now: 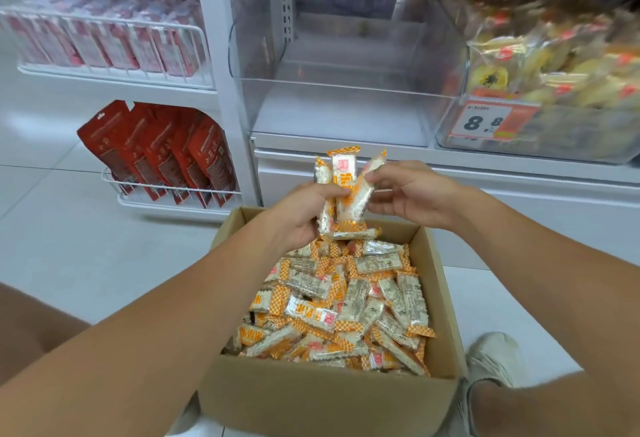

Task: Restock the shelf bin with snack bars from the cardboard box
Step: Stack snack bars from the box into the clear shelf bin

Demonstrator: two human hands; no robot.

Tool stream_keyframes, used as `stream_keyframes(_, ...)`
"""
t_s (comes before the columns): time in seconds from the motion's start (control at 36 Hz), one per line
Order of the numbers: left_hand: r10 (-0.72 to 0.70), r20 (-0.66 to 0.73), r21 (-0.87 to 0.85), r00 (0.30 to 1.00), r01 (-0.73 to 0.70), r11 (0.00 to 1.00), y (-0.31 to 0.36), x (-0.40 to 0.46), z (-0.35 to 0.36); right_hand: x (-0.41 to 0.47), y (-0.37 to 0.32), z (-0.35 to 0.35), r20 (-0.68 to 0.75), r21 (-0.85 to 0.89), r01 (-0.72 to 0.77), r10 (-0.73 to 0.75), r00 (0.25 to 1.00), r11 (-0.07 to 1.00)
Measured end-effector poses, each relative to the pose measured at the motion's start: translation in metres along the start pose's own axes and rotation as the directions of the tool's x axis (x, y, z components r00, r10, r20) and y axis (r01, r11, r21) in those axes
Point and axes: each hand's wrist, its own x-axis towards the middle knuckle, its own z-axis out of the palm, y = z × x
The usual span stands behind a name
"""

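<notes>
An open cardboard box [325,398] on the floor holds several snack bars [349,301] in white and orange checkered wrappers. Above the box's far edge my left hand [298,214] grips a bunch of upright bars [341,176]. My right hand [412,194] pinches the rightmost bar of that bunch between thumb and fingers. Just beyond stands a clear plastic shelf bin [346,86], with nothing seen inside it.
A neighbouring clear bin [554,65] at the right is full of yellow wrapped snacks and bears an 8.8 price tag [483,123]. Red pouches [162,152] hang in a wire basket at the lower left. A white shoe [491,360] is beside the box.
</notes>
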Motion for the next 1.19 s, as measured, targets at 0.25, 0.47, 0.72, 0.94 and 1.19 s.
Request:
stream_keyframes(0.25, 0.033, -0.064, 0.007, 0.997, -0.033, 0.999, 0.009, 0.005, -0.003, 0.005, -0.005, -0.002, -0.017, -0.018, 0.046, -0.046, 0.999, 0.999)
stream_keyframes(0.47, 0.091, -0.017, -0.094, 0.996, -0.092, 0.991, 0.023, -0.005, 0.005, 0.001, -0.011, 0.008, 0.018, 0.015, 0.083, -0.083, 0.996, 0.996)
stream_keyframes(0.72, 0.128, 0.108, -0.064, 0.986, -0.121, 0.991, 0.075, -0.021, 0.029, -0.016, -0.052, 0.030, -0.112, 0.100, 0.193, -0.181, 0.977, 0.976)
stream_keyframes(0.94, 0.237, 0.175, 0.090, 0.956, -0.255, 0.963, 0.120, -0.019, 0.041, -0.026, -0.087, 0.050, -0.062, 0.004, 0.201, -0.200, 0.978, 0.980)
stream_keyframes(1.19, 0.565, 0.064, 0.303, 0.822, -0.556, 0.774, 0.151, 0.002, 0.042, -0.011, -0.124, 0.039, 0.213, -0.062, 0.265, -0.247, 0.945, 0.962)
